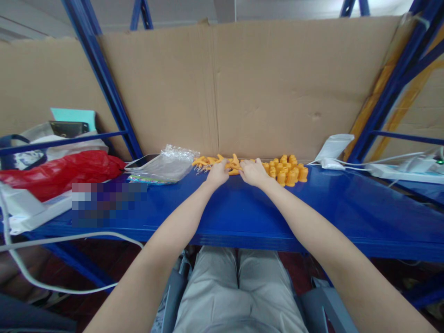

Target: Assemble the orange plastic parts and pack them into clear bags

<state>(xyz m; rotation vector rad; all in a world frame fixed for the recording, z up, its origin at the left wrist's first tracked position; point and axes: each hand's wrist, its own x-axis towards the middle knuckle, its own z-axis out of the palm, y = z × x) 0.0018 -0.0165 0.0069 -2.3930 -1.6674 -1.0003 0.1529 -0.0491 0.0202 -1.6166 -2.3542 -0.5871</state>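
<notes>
two hands sit close together at the back of the blue table (249, 212) on my feed, both forearms (185, 215) stretched out ahead of me. i have the left hand (218, 175) among the small orange pieces (204, 161), its fingers bent over them, and the right hand (252, 173) just beside it, fingers curled too. at this range i cannot tell whether either one is pinching a piece or only touching the pile; the fingertips are too small and partly covered. some of the orange pieces lie between the hands, and others spread to the left, where i can make out thin metal chain or hooks among them.

just past the right hand i see a cluster of orange cup-like pieces (290, 172), packed close on the table. left of the pile lies a clear plastic bag (169, 167), with a dark-screened device (144, 160) near it. farther left i have a red plastic bag (79, 169) and a white power strip (52, 206). well off to the right stands a white object (335, 147) with cables, and brown cardboard (277, 88) walls the back.
</notes>
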